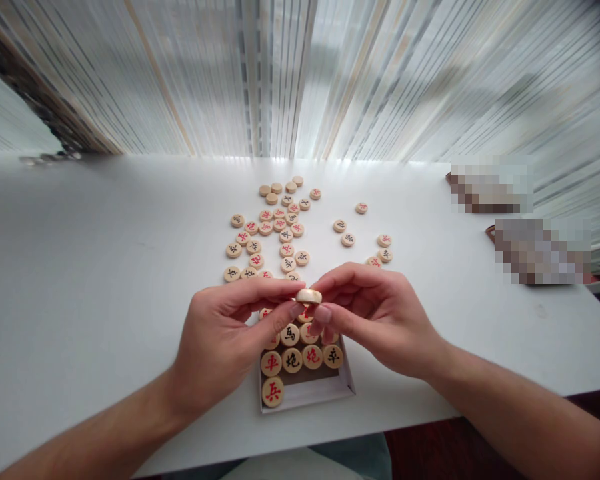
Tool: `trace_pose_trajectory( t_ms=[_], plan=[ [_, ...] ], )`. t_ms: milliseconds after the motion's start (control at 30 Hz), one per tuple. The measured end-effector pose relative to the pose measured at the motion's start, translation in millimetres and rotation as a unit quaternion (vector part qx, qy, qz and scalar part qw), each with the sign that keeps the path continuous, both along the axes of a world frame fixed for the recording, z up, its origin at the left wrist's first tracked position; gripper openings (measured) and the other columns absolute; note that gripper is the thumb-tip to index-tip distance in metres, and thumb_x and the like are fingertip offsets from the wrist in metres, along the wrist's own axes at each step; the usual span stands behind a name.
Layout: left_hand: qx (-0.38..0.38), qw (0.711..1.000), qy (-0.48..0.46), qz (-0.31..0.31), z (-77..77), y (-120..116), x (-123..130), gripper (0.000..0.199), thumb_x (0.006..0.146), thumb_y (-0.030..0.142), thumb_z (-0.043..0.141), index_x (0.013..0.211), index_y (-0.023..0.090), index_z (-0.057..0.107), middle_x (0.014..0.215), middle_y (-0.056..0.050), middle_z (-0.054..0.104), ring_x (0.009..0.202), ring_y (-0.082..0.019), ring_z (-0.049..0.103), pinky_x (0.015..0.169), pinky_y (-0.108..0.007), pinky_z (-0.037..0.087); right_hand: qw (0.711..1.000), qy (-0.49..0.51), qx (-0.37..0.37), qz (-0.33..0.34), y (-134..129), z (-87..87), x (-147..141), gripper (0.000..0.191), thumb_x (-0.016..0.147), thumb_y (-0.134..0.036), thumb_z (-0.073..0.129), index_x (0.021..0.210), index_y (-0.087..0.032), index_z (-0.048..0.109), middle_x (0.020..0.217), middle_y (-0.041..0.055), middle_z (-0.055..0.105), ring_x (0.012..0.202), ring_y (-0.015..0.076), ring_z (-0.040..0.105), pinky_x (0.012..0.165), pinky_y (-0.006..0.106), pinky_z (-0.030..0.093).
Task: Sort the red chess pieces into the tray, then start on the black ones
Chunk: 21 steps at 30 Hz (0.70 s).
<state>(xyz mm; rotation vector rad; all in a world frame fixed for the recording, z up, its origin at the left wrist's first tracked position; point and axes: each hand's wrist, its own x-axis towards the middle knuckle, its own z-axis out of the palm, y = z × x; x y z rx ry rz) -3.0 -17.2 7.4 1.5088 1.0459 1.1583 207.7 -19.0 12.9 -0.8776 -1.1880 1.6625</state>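
Note:
Between the fingertips of both hands, a round wooden Chinese chess piece (309,297) is held edge-on, so its face cannot be read. My left hand (235,327) pinches it from the left, and my right hand (373,310) grips it from the right. Below them sits a shallow box (314,396) with rows of chess pieces lying face up, red and black characters showing. Its front row shows one red piece (273,391) at the left corner. The hands hide the back part of the box.
Many loose chess pieces (265,227) lie scattered on the white table (130,267) beyond the box, a few further right (348,239). Two blurred-out objects (540,253) rest at the right. A striped string curtain (275,80) hangs along the table's far edge.

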Motion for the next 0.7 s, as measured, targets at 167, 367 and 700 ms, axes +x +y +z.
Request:
trace_pose_trajectory(
  t_ms=[167, 367, 700],
  plan=[
    [0.013, 1.0, 0.005, 0.005, -3.5, 0.2, -0.7, 0.022, 0.086, 0.012, 0.089, 0.103, 0.027, 0.09, 0.097, -0.001, 0.089, 0.085, -0.017, 0.084, 0.079, -0.021, 0.07, 0.997, -0.035, 0.07, -0.017, -1.2, -6.1, 1.1, 0.024, 0.084, -0.019, 0.095, 0.104, -0.019, 0.082, 0.082, 0.0032, 0.081, 0.068, 0.0138, 0.076, 0.064, 0.022, 0.066],
    [-0.044, 0.997, -0.049, -0.037, -1.8, 0.6, -0.5, 0.025, 0.086, 0.01, 0.087, 0.107, 0.024, 0.089, 0.1, -0.004, 0.089, 0.088, -0.018, 0.086, 0.082, -0.021, 0.071, 0.945, -0.16, 0.275, -0.074, -2.6, -11.9, 3.6, 0.02, 0.095, -0.011, 0.08, 0.111, -0.022, 0.082, 0.091, 0.0053, 0.081, 0.075, 0.0157, 0.075, 0.067, 0.027, 0.064],
    [-0.117, 0.985, -0.114, -0.052, 2.3, 3.4, 2.7, 0.027, 0.08, 0.007, 0.092, 0.098, 0.027, 0.091, 0.091, -0.001, 0.089, 0.084, -0.017, 0.086, 0.079, -0.015, 0.069, 0.933, -0.147, 0.322, -0.065, 0.6, -13.4, 3.3, 0.015, 0.092, -0.009, 0.081, 0.105, -0.015, 0.081, 0.087, 0.0071, 0.08, 0.07, 0.014, 0.074, 0.061, 0.022, 0.063]
  ],
)
